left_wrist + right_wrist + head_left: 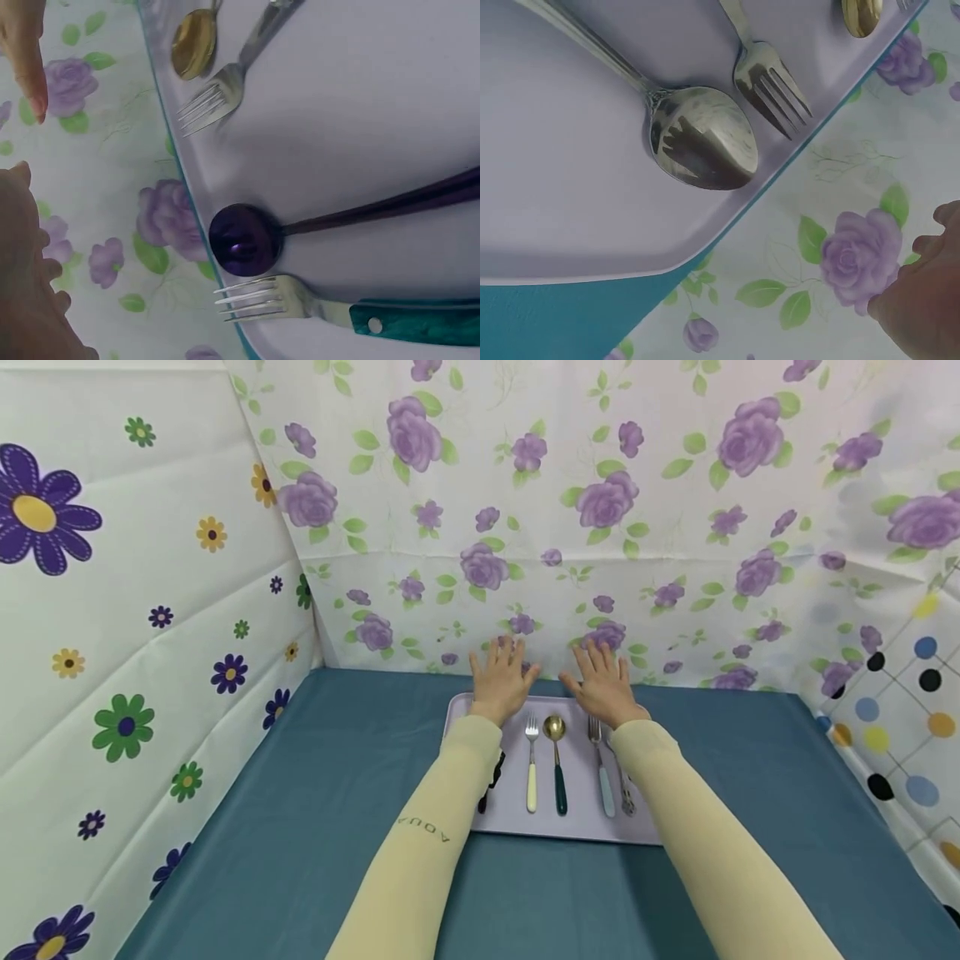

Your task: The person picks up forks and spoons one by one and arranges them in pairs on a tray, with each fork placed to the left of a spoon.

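Note:
In the head view my left hand (501,682) and right hand (602,687) are stretched out over the far side of a lavender tray (581,777), fingers spread and nothing held. Between the forearms lie a fork with a cream handle (532,785), a gold spoon with a dark green handle (560,789) and a fork with a pale blue handle (606,789). A dark purple spoon (246,238) and a green-handled fork (420,322) show in the left wrist view. The right wrist view has a large silver spoon (705,139) beside a fork (769,79). Sleeves partly cover the tray's sides.
A blue-green cloth (360,777) covers the table under the tray. Behind it hangs a sheet with purple roses (483,567). Flower-patterned sheeting (123,727) stands on the left, dotted sheeting (922,727) on the right.

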The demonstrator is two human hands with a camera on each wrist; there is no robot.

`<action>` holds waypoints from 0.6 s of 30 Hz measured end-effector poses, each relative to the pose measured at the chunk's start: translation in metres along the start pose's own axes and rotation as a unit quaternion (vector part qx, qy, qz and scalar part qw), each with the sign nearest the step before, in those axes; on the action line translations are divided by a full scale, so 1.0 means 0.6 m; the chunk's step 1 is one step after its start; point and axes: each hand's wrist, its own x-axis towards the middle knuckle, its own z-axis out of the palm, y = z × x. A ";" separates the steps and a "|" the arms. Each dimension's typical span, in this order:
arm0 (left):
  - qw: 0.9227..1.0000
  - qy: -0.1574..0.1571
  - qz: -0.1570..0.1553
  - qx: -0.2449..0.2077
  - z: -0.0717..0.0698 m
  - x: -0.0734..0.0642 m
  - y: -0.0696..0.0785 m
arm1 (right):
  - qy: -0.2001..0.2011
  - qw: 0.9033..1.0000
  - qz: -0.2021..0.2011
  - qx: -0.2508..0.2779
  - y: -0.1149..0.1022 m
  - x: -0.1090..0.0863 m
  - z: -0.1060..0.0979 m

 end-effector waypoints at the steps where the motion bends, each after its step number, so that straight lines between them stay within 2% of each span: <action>1: 1.000 -0.002 -0.001 0.010 0.003 0.000 0.001 | -0.001 1.000 0.001 -0.003 0.000 0.000 0.002; 7: 1.000 -0.008 -0.002 0.030 0.014 -0.002 0.001 | -0.001 1.000 0.013 0.000 0.000 -0.005 0.002; 18: 0.999 -0.013 -0.009 0.030 0.023 -0.004 -0.006 | -0.008 1.000 0.022 0.002 0.002 0.002 0.008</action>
